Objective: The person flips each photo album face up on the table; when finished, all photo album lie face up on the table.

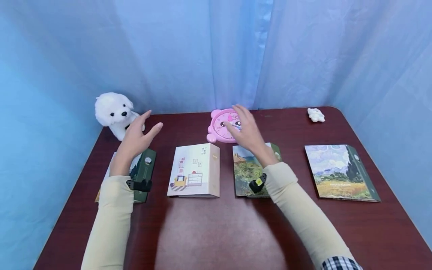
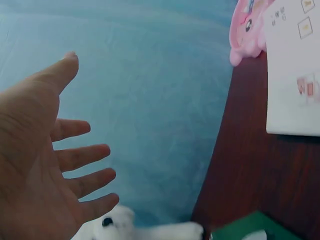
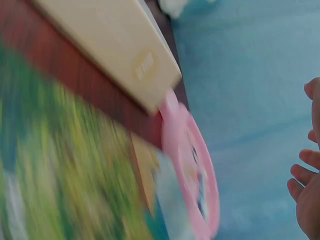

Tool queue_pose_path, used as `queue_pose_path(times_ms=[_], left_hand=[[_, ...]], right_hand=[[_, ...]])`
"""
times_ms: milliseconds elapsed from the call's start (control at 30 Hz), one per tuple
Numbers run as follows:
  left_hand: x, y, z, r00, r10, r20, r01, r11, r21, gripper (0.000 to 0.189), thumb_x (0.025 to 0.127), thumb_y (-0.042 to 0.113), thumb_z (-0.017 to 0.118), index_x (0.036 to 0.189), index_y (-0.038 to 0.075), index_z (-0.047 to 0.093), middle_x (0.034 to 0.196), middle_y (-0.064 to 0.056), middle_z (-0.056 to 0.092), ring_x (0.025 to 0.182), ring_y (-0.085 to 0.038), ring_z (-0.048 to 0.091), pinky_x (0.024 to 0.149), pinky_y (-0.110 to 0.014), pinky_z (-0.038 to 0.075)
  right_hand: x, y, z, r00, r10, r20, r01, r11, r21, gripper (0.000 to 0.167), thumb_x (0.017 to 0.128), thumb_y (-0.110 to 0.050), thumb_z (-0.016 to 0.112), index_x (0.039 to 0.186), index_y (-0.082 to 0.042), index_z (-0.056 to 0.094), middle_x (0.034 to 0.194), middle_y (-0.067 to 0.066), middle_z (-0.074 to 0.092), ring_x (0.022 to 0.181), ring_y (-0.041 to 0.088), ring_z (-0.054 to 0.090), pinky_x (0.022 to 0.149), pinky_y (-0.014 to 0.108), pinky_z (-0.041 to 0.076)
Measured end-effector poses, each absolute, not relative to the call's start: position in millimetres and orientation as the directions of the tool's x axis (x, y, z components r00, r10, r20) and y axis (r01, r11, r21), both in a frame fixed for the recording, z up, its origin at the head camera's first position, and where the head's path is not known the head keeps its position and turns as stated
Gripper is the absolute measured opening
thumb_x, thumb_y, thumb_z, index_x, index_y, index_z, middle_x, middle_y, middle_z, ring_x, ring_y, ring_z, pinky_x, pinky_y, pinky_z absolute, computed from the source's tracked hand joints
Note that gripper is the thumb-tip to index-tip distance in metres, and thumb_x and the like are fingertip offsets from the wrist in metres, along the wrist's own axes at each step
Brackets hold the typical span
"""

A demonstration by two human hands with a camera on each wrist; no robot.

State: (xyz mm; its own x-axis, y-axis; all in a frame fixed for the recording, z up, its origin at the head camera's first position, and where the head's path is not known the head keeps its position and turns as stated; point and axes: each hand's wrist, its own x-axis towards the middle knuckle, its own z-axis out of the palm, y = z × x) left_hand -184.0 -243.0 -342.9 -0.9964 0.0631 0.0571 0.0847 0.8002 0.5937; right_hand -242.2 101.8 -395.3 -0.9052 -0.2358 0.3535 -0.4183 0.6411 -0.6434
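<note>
My left hand is raised above the leftmost photo album, thumb and fingers spread, holding nothing. Just behind it sits a white plush dog. In the left wrist view, the left hand shows its fingers apart and straight. My right hand hovers over a landscape-covered album, its fingers relaxed and nothing in them. A pink clock with a cartoon face stands behind that hand, partly covered by it. The right wrist view catches only part of the right hand at its edge.
Between the hands is a white album with a furniture drawing. Another landscape album lies at the right, a small white figure behind it. Blue curtains border the dark red table.
</note>
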Motion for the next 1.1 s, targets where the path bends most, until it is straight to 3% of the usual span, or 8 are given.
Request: queue_pose_path(times_ms=[267, 533, 867, 1100], left_hand=[[-158.5, -281.4, -366.5, -0.998, 0.047, 0.034, 0.058, 0.765, 0.641, 0.070, 0.095, 0.053, 0.048, 0.150, 0.013, 0.032, 0.149, -0.018, 0.039, 0.136, -0.036, 0.035, 0.108, -0.057, 0.031], [-123.1, -331.8, -390.9, -0.998, -0.046, -0.048, -0.066, 0.779, 0.624, 0.067, 0.097, 0.050, 0.046, 0.146, 0.006, 0.037, 0.143, -0.025, 0.042, 0.127, -0.046, 0.042, 0.096, -0.062, 0.040], [-97.6, -385.4, -418.5, -0.987, -0.114, -0.113, -0.159, 0.789, 0.594, 0.071, 0.099, 0.044, 0.046, 0.149, -0.002, 0.026, 0.139, -0.036, 0.039, 0.121, -0.052, 0.042, 0.088, -0.063, 0.041], [-91.6, -396.9, -434.1, -0.962, -0.090, -0.259, -0.224, 0.802, 0.554, 0.080, 0.098, 0.050, 0.043, 0.151, -0.004, 0.015, 0.142, -0.038, 0.031, 0.122, -0.053, 0.039, 0.090, -0.064, 0.041]], right_hand=[[-228.9, 34.0, -417.3, -0.903, -0.333, 0.273, -0.422, 0.558, -0.715, 0.068, 0.092, -0.045, 0.057, 0.149, -0.016, 0.034, 0.154, 0.006, 0.031, 0.144, 0.022, 0.026, 0.117, 0.043, 0.022], [-197.4, -34.2, -430.1, -0.877, -0.437, 0.199, -0.425, 0.517, -0.743, 0.067, 0.093, -0.046, 0.056, 0.150, -0.020, 0.031, 0.155, 0.002, 0.029, 0.143, 0.017, 0.027, 0.116, 0.038, 0.026], [-150.6, -105.1, -442.7, -0.844, -0.521, 0.129, -0.394, 0.439, -0.808, 0.068, 0.094, -0.044, 0.054, 0.151, -0.016, 0.029, 0.153, 0.006, 0.031, 0.141, 0.018, 0.031, 0.113, 0.035, 0.032], [-116.8, -140.0, -448.5, -0.838, -0.541, 0.070, -0.360, 0.452, -0.816, 0.069, 0.095, -0.046, 0.051, 0.151, -0.013, 0.027, 0.154, 0.010, 0.027, 0.142, 0.019, 0.029, 0.112, 0.030, 0.033]])
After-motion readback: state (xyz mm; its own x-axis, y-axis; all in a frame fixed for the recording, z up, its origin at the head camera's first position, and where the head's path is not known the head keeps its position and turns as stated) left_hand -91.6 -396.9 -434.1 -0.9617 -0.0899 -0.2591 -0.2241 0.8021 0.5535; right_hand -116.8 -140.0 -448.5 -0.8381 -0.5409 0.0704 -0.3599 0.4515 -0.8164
